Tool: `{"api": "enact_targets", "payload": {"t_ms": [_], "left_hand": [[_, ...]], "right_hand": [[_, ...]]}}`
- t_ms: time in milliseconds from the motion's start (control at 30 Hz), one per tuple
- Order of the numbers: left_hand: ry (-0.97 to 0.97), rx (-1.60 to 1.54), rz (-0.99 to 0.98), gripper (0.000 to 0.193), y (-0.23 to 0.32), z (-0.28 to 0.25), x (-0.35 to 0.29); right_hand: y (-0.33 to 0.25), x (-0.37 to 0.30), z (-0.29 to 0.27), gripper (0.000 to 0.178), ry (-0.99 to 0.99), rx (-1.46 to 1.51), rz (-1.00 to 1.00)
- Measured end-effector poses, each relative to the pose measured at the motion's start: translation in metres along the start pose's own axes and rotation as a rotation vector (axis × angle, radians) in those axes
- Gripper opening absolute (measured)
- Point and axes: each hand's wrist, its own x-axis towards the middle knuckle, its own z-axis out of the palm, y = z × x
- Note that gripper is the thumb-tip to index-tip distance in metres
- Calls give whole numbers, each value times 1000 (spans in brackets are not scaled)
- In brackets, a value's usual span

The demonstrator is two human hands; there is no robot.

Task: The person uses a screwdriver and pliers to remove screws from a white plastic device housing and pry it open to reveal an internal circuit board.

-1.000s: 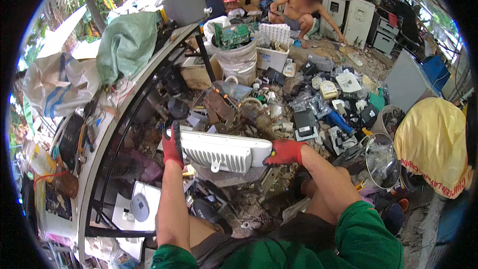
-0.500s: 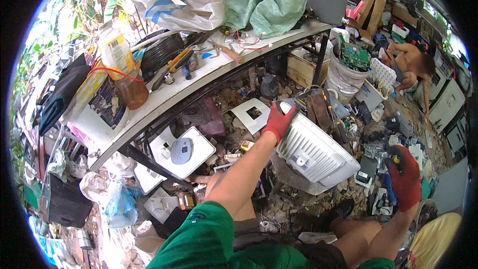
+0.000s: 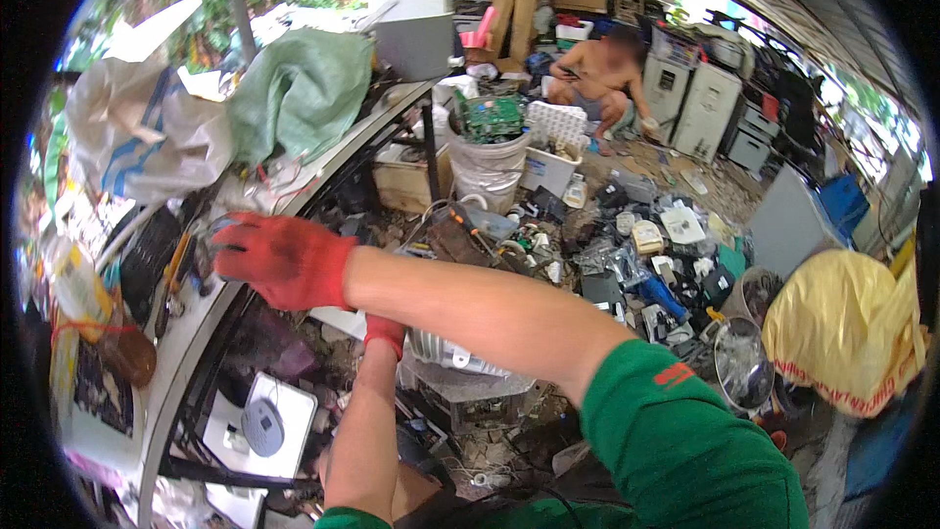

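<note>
White ribbed housing (image 3: 458, 357) on grey slab-topped support (image 3: 475, 389), right of the counter (image 3: 186, 343). Visible stretch: long axis roughly left to right, right end angled slightly nearer; far part hidden by right forearm (image 3: 480, 304). Left hand (image 3: 385, 331) at its left end; fingers hidden, cannot tell if clamped. Right hand (image 3: 284, 260) crosses left to the counter's edge, fingers bent, grip unclear; housing lies right and nearer of it.

head: left fisheye | from wearer's head | faces forward and down | right hand (image 3: 284, 260) near, co-worker (image 3: 592, 76) far
</note>
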Motion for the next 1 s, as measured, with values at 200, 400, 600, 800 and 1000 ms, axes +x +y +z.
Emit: {"api": "enact_targets", "payload": {"t_ms": [200,400,600,800,1000], "left_hand": [[-16,-123,62,76,-25,-33,-4],[152,339,176,69,11,6,-32],[213,331,77,67,42,-10,-39],[283,396,57,67,33,-9,-36],[320,477,19,73,29,-60,-15]], "right_hand": [[51,28,67,56,-446,-109,298],[34,-30,14,59,-429,-188,344],[-33,-133,-154,38,-156,-99,696],[-91,-403,-282,66,-1416,-247,1367],[-182,-520,-232,84,-1622,86,1477]]}}
